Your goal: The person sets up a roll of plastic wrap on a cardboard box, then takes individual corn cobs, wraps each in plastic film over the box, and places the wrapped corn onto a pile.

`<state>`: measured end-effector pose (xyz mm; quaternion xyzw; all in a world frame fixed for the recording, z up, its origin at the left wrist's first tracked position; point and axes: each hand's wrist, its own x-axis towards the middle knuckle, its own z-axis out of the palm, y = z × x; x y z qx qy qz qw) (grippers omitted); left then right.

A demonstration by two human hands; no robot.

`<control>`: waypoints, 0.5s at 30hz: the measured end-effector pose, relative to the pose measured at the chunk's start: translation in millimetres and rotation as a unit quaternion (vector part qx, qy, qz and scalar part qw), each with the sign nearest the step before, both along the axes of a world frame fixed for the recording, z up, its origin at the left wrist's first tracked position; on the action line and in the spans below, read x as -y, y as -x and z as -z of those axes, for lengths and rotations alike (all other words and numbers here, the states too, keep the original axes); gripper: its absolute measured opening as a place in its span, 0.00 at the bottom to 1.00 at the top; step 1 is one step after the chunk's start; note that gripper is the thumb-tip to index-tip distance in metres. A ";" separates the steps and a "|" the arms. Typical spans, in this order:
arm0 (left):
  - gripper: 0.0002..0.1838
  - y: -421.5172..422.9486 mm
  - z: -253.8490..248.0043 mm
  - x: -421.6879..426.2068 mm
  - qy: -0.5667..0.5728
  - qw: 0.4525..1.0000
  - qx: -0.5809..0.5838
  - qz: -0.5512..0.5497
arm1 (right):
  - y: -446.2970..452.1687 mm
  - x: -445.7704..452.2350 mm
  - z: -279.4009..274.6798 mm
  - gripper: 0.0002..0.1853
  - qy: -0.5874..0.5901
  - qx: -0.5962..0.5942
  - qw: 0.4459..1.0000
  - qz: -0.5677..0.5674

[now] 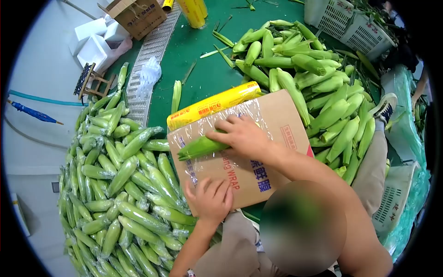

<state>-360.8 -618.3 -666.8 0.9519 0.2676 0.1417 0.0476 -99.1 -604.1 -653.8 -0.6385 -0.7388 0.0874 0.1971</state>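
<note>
At the centre of the frame, the right hand (243, 137) is curling its fingers over a corn (200, 147) on the box (282, 121). The left hand (210, 199), fingers loosely spread, is resting lower left. A yellow roll (213, 105) is lying along the box's upper edge.

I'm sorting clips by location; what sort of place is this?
Probably a produce packing room: a heap of unwrapped corn, a pile of film-wrapped corn, and a yellow film roll.
</note>
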 end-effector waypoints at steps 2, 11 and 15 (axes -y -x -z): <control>0.26 -29.8 -27.4 -20.8 -0.022 0.995 0.096 0.000 | 0.1 1.4 3.9 0.38 -0.018 0.004 1.000 0.006; 0.35 -89.4 3.4 -79.2 0.023 0.997 0.079 0.007 | -46.4 142.6 -4.4 0.39 0.026 -0.122 0.985 0.119; 0.36 -91.3 0.8 -76.5 0.033 0.997 0.064 0.004 | -42.1 137.6 9.7 0.27 0.090 -0.019 0.987 0.128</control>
